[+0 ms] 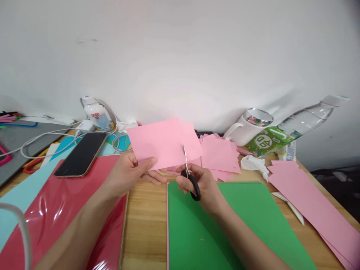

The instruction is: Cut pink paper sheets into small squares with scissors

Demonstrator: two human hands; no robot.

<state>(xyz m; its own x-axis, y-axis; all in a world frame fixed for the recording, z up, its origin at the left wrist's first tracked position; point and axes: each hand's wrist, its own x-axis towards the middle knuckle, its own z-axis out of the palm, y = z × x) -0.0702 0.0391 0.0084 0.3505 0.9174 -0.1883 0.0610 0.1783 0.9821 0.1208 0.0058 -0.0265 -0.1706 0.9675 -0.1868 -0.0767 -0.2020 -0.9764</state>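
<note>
My left hand [128,173] pinches the lower left edge of a pink paper sheet [161,142] and holds it up above the wooden table [144,225]. My right hand [201,183] grips black-handled scissors [189,174]. Their blades point up and cut into the sheet's lower edge, right of its middle. Below my right hand lies a green paper sheet [239,225].
A red plastic-wrapped paper pack [64,213] with a black phone [81,154] on it lies at the left. Cut pink squares [219,155] pile up behind, pink strips [309,202] at the right. A white mug [249,127], a tilted water bottle [298,125], crumpled tissue [254,164] and white cables [42,140] stand near the wall.
</note>
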